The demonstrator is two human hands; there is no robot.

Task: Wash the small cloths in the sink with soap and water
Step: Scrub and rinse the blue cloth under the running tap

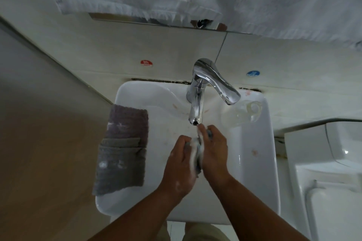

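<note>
Two grey cloths [121, 148] hang over the left rim of the sink [125, 92]. Over the basin, the left hand [180, 158] and right hand [214, 150] both grip a soapy small cloth [196, 154] just below the tap [195, 107]. It is best rubbed fold against fold, kept low. The fingers hide most of it, and I cannot tell whether water is running.

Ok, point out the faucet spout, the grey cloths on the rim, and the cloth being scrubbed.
faucet spout [195, 107]: head view, chrome tube.
grey cloths [121, 162]: head view, lower cloth's middle.
scrubbed cloth [195, 151]: head view, soapy middle.
</note>
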